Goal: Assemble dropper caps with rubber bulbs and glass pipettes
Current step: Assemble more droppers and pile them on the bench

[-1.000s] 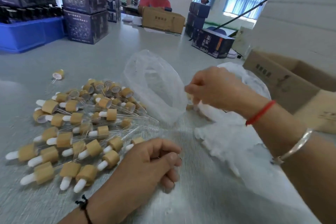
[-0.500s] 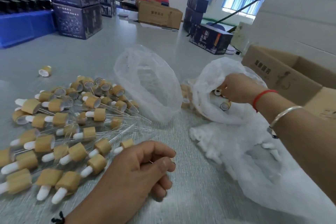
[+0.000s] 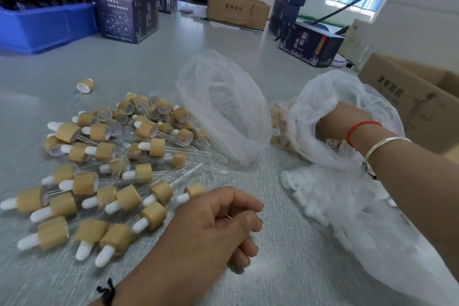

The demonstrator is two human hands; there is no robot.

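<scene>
At the far left of the grey table (image 3: pixel 248 62) sits a blue bin (image 3: pixel 47 30) with dark bottles behind it, and next to it stacked dark printed boxes (image 3: pixel 126 17). Nearer to me on the left lies a wide heap of finished droppers (image 3: pixel 109 164): bamboo-coloured caps with white rubber bulbs and clear glass pipettes, scattered in all directions. One lone cap (image 3: pixel 85 85) lies apart, beyond the heap.

My left hand (image 3: pixel 211 228) rests on the table just right of the heap, fingers curled inward. Thumb and forefinger pinch something thin that I take for a glass pipette (image 3: pixel 229 217), though only a small glint shows. A black cord is on that wrist.

Behind it, in the middle, an open clear plastic bag (image 3: pixel 223 107) stands on the table; faint glass tubes show through it. Far across the table a person in a red top sits behind a brown carton (image 3: pixel 237 12).

To the right, my right hand (image 3: pixel 340 119) reaches into the mouth of a second, milky plastic bag (image 3: pixel 313 99) that holds loose caps. The fingers are hidden inside, so I cannot tell whether they grasp anything. That wrist wears a red string and a silver bangle. Below it lies a third bag of white rubber bulbs (image 3: pixel 320 204). An open cardboard box (image 3: pixel 412 97) stands at the far right.
</scene>
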